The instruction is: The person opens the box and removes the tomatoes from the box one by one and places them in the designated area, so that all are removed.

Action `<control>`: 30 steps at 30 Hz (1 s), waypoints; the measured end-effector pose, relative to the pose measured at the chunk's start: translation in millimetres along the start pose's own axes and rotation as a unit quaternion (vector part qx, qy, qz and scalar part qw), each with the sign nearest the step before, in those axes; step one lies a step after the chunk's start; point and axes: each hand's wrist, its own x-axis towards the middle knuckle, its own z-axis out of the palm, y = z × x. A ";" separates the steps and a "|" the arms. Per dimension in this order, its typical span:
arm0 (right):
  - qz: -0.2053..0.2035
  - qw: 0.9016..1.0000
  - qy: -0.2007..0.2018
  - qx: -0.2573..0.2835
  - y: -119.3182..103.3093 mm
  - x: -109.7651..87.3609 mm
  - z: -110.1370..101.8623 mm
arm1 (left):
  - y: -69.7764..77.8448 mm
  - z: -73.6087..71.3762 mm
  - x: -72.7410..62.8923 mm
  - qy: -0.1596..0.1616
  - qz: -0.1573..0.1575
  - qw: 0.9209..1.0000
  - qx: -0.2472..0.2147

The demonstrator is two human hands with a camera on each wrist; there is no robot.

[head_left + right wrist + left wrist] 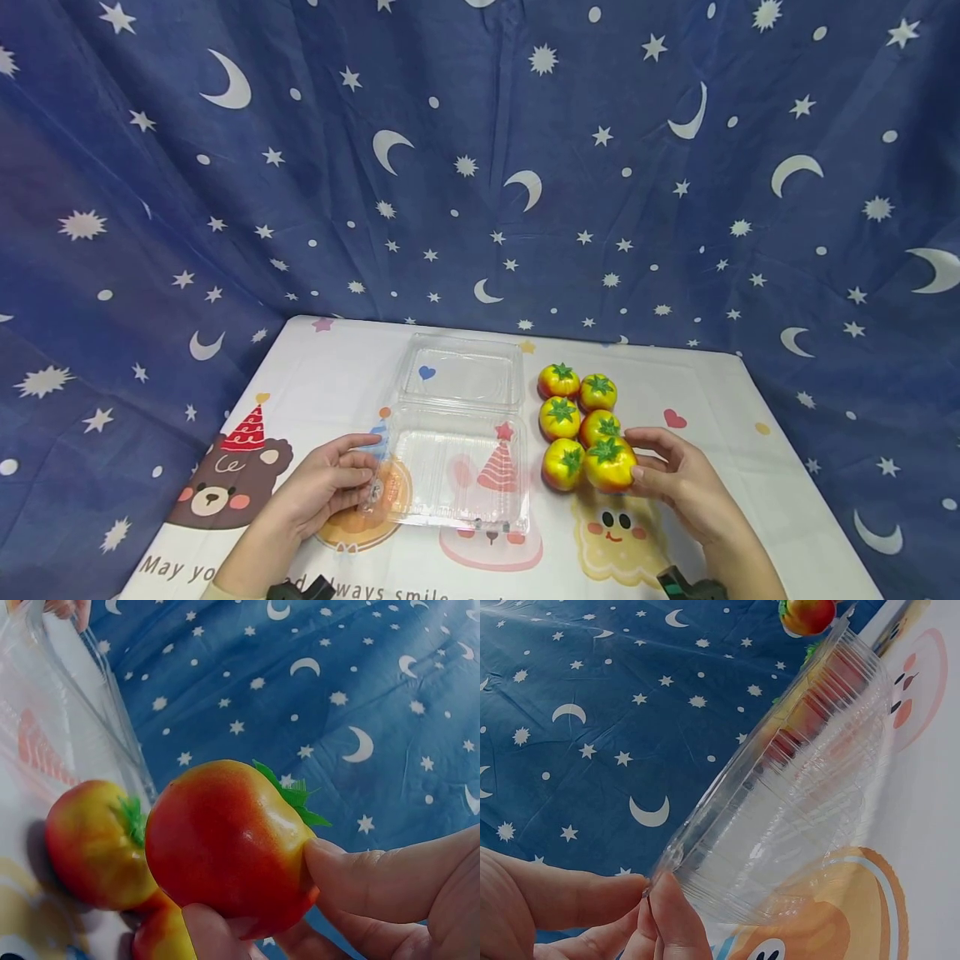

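A clear plastic clamshell box (459,407) lies opened out on the table, its lid (461,367) folded back on the far side. My left hand (333,479) pinches the near tray's left rim between thumb and fingers, as the left wrist view shows. In my right hand (675,479) is a red-and-yellow tomato (225,847) with green leaves, gripped by thumb and fingertips and raised above the table. Several similar tomatoes (560,417) stand in two columns right of the box, just left of that hand. The held one overlaps its neighbours in the head view.
A white tablecloth (337,375) printed with a bear, biscuits and hearts covers the table. Behind and to both sides hangs a dark blue curtain (465,242) with white moons and stars. The tomatoes stand close to the box's right edge.
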 end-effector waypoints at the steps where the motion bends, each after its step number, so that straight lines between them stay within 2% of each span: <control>1: 0.001 1.000 0.000 0.001 1.2 -0.1 -0.7 | -0.2 -0.2 0.0 0.000 0.000 1.000 0.000; 14: 0.028 0.999 0.018 -0.002 21.3 3.4 -9.5 | -1.0 -0.4 0.1 -0.003 0.001 1.000 -0.006; 23: 0.059 0.998 0.010 0.011 33.1 8.6 -11.5 | -0.2 -0.6 -1.0 -0.003 -0.001 1.000 -0.009; 30: 0.068 0.998 0.006 0.015 40.1 10.7 -12.8 | 0.1 -0.6 -0.9 -0.005 -0.004 1.000 -0.012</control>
